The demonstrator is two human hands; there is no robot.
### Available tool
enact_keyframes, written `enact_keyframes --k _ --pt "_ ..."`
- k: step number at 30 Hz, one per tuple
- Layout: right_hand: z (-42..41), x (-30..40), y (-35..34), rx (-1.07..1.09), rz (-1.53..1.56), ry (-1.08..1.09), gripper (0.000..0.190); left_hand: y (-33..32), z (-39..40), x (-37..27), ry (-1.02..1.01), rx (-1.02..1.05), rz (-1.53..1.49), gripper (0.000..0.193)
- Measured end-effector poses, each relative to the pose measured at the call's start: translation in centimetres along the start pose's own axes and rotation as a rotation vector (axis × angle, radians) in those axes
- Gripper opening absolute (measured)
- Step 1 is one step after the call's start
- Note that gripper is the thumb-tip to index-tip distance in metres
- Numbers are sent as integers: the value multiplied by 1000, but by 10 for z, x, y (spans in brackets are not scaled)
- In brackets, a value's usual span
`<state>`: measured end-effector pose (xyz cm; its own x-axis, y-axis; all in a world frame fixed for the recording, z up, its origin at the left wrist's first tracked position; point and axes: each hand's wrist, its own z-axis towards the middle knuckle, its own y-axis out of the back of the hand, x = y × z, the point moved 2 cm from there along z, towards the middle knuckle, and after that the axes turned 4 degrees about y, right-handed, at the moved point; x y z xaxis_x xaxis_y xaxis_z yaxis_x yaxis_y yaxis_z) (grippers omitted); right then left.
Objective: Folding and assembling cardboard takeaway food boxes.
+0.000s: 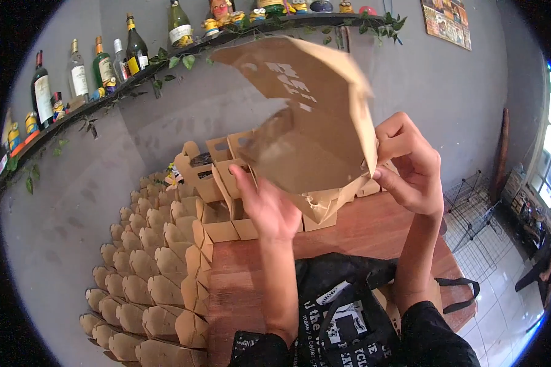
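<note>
Raised before me is a brown kraft paperboard box (pixel 321 151), partly unfolded, its hollow inside facing me. Cut-out or white marks show on its far panel, and its left flap is blurred. My right hand (pixel 411 160) pinches the folded right edge between thumb and fingers. Against its lower left side rests my left hand (pixel 273 206), palm up and thumb apart; the box hides its other fingers. Below, a black fabric bag (pixel 344 275) with white print lies between my forearms, with brown card (pixel 385 296) partly visible by it.
Rows of open kraft boxes (pixel 142 275) crowd the left of the wooden table (pixel 234 275). Boxes with handle holes (pixel 218 202) stand behind. A wall shelf (pixel 119 89) carries bottles and figurines. Wire grid panels (pixel 475 229) stand on the tiled floor at right.
</note>
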<state>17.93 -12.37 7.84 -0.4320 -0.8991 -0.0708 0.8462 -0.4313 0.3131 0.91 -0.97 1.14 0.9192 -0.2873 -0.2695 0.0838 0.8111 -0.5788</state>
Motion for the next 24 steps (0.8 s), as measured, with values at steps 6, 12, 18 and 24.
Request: enact_keyframes --k 6,12,18,24 --pt "-3 -10 -18 64 289 -253 18 -10 -6 5 -170 -115 64 66" --pt "-5 -18 -13 -158 566 -258 24 -18 -5 -1 -182 -266 298 61" --pt "-13 -22 -10 -334 299 -397 39 -21 -12 -4 -84 -140 507 58" --pt "2 -3 -9 -275 -17 -363 25 -24 -9 -2 53 -182 567 64"
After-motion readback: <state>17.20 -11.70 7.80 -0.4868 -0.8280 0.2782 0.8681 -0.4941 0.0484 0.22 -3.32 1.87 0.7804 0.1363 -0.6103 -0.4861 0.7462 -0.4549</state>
